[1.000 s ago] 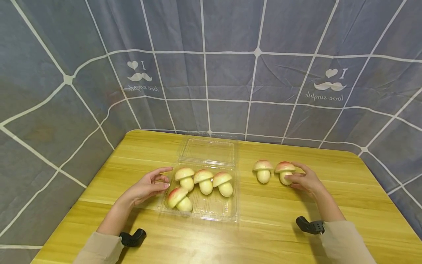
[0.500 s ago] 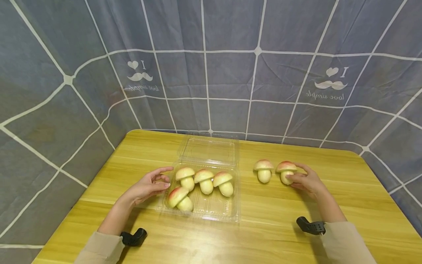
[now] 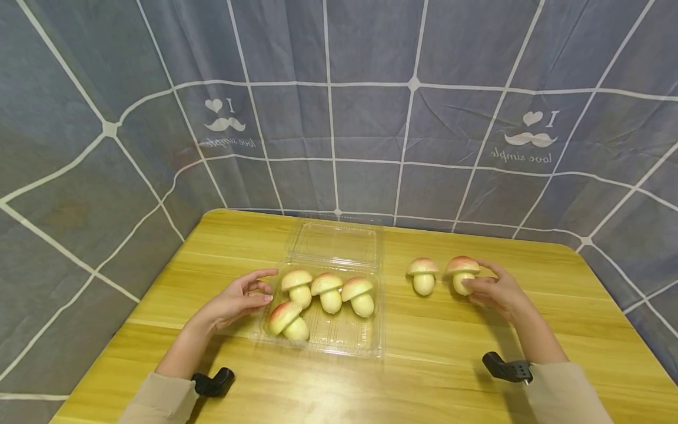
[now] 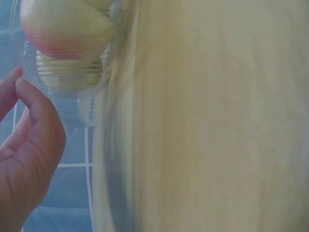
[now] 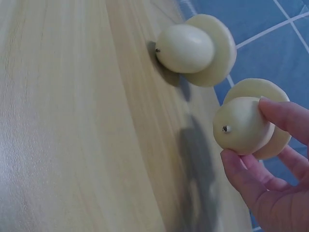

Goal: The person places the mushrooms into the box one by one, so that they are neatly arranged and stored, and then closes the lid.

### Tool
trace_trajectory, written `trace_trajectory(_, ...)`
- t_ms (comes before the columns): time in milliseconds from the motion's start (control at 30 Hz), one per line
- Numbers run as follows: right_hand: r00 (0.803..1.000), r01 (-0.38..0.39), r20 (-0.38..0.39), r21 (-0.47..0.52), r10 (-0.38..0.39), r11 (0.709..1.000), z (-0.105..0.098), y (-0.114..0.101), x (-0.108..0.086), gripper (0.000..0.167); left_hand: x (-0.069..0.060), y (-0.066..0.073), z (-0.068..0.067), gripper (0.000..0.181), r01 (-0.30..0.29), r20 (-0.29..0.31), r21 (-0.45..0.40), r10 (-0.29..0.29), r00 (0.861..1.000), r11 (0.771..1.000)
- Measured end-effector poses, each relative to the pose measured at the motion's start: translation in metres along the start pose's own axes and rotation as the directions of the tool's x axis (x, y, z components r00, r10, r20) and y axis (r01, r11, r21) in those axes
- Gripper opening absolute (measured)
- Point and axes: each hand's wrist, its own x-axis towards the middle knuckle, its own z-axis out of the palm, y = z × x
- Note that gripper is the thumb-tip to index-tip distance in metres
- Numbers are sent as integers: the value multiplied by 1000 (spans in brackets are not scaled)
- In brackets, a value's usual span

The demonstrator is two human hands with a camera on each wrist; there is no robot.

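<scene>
My right hand (image 3: 497, 290) pinches a toy mushroom (image 3: 462, 265) with a red-tinged cap, thumb and fingers around its pale stem. In the right wrist view this mushroom (image 5: 241, 125) appears just off the wood, its shadow apart from it. A second mushroom (image 3: 423, 284) lies to its left on the table. At the left edge of a clear plastic clamshell box (image 3: 339, 338) is my left hand (image 3: 233, 303), fingers loosely bent and holding nothing; whether the fingertips touch the wall I cannot tell. Several mushrooms (image 3: 330, 300) lie inside the box, three in a row and one (image 3: 288, 321) in front at left.
The box's clear lid (image 3: 336, 242) is folded back flat behind it on the wooden table (image 3: 424, 377). A grey curtain (image 3: 371, 129) with white lines hangs behind the table and along its sides. Black wrist mounts (image 3: 214, 383) sit at both sleeves.
My right hand has shifted slightly right and up with the mushroom, widening the gap to the other loose one. My left hand stays where it was.
</scene>
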Motion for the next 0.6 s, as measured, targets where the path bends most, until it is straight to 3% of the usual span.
trace_trajectory(600,996,70,61,-71,-66,995,18,-23,-12,71,0,3,0,68,0,6,6,0,1000,1000)
